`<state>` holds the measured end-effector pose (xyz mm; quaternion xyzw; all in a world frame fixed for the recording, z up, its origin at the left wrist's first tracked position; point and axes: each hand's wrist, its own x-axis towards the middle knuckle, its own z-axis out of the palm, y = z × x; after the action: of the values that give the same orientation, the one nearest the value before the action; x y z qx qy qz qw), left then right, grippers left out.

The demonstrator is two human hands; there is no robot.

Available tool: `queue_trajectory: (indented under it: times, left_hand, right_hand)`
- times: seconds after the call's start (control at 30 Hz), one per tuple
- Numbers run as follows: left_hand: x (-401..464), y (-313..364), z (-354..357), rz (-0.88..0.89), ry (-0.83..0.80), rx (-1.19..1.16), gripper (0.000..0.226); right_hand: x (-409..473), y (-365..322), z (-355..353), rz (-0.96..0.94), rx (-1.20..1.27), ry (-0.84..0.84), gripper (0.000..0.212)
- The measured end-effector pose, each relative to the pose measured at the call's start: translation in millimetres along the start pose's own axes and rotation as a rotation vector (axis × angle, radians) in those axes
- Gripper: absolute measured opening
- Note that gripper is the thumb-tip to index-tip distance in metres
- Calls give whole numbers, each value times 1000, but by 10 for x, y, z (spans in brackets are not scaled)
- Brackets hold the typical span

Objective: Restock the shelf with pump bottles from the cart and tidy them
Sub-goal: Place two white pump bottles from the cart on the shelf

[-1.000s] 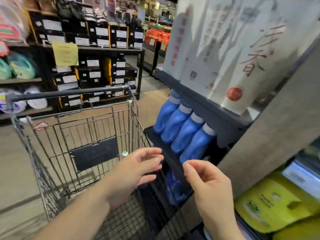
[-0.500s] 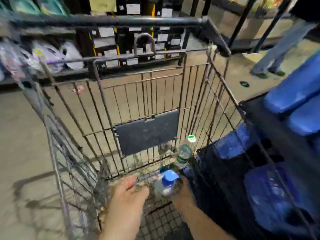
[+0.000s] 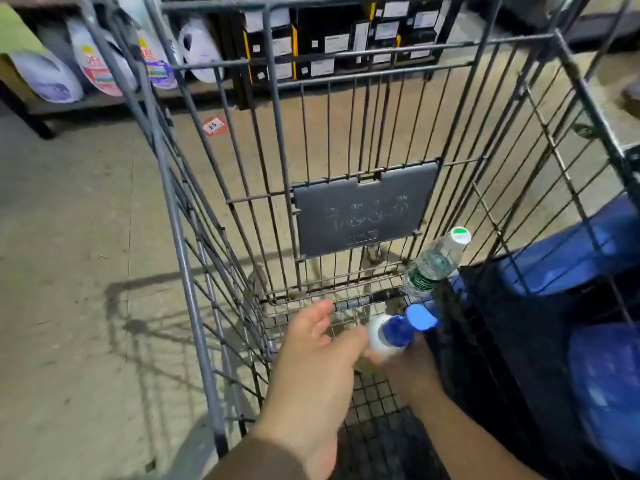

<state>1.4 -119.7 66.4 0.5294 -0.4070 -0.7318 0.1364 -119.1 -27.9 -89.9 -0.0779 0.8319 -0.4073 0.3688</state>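
Deep inside the wire cart [image 3: 207, 271], near its front wall, both hands meet around one pump bottle [image 3: 388, 336] with a white body and blue pump head. Right hand [image 3: 408, 372] seems to hold the bottle from below; its fingers are mostly hidden. Left hand [image 3: 318, 368] reaches in with fingers spread wide, the thumb touching the white body. I think it is best to grip the body, not the pump, and lift straight up. A clear water bottle [image 3: 433, 265] leans just beside, and a dark bag [image 3: 512, 358] crowds the right side.
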Motion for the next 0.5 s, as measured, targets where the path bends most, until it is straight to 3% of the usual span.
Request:
queue_trajectory:
  times: [0.07, 0.23, 0.37, 0.5]
  left_hand:
    - [-12, 18, 2, 23, -35, 77, 56]
    - [-186, 12, 57, 16, -202, 333, 65]
    - [-676, 3, 233, -24, -348, 421, 64]
    - [-1404, 97, 525, -167, -418, 285, 51]
  right_hand:
    - [-151, -17, -94, -13, 20, -26, 51]
    - [-892, -338, -644, -134, 153, -37, 69]
    - [-1661, -518, -1312, -212, 238, -69, 69]
    - [-2599, -665, -2079, -254, 207, 90, 45]
